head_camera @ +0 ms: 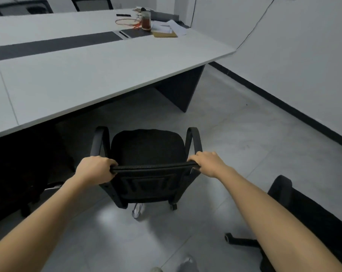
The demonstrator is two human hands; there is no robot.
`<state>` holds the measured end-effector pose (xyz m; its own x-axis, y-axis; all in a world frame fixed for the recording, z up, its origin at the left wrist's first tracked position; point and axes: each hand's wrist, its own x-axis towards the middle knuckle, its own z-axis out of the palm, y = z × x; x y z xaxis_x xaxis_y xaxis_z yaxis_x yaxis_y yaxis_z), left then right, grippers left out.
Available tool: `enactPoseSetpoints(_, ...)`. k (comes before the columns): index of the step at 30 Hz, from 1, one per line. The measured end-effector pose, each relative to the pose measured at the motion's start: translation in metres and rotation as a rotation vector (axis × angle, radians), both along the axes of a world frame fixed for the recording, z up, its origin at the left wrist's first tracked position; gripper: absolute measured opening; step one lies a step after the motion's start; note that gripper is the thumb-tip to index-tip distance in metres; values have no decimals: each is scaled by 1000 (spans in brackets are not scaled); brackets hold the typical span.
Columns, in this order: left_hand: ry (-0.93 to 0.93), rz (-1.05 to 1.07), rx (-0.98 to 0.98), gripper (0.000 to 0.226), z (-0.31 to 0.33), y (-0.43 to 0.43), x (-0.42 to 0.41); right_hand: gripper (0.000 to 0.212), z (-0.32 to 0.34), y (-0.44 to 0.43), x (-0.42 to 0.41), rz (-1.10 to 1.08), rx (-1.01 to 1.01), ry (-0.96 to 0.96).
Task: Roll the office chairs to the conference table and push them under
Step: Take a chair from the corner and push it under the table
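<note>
I have both hands on the top rail of the chair (146, 152). Left hand (96, 168) is clenched over the rail's left end, right hand (207, 162) over the right end, fingers curled round the bar. A wide grip at the two corners lets me steer as well as push; the casters would swivel under a one-handed shove.

The chair stands on the floor (235, 138) just short of the table (87, 71), seat facing the table edge, backrest toward me. Armrests are clear of the edge, not yet under it. I judge the step in hand to be the final push in.

The table leg (180, 89) lies ahead and to the right of the seat; the line looks clear of it, provided I hold straight. Whether the armrests pass beneath the top I cannot tell.

A second chair (303, 213) waits by my right arm, well out from the table. Dark shapes under the left part of the table may be chairs; too dim to say.
</note>
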<state>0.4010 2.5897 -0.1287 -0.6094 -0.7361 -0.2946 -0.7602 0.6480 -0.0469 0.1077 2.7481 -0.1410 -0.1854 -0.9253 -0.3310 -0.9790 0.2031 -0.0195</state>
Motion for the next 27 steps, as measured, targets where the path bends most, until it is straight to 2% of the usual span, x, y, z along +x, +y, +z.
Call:
enactPoseSetpoints(12,-22,265,-27,28,0,-92,-12,32,0,-174,-40,270,-27,0)
enactPoseSetpoints(27,-23,341,-1,28,-1,-229,34,35,3,-336,3,342,31,-9)
